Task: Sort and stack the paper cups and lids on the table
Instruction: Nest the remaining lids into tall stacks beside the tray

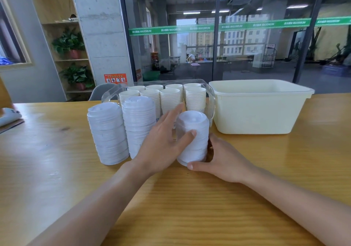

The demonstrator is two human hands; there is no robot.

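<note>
Three upright stacks of white lids stand in a row on the wooden table: a left stack (pixel 108 133), a middle stack (pixel 137 120) and a shorter right stack (pixel 195 131). My left hand (pixel 163 141) presses on the left side of the right stack, its thumb across the front. The base of that stack is cupped from the right by my right hand (pixel 222 160), thumb lying in front. Behind the lids, several stacks of paper cups (pixel 170 98) fill a clear plastic bin (pixel 210 93).
A cream plastic tub (pixel 260 108) stands at the right, beside the clear bin. At the table's far left edge lies a white object on a flat board (pixel 9 116). A grey chair back (pixel 100 91) rises behind the table.
</note>
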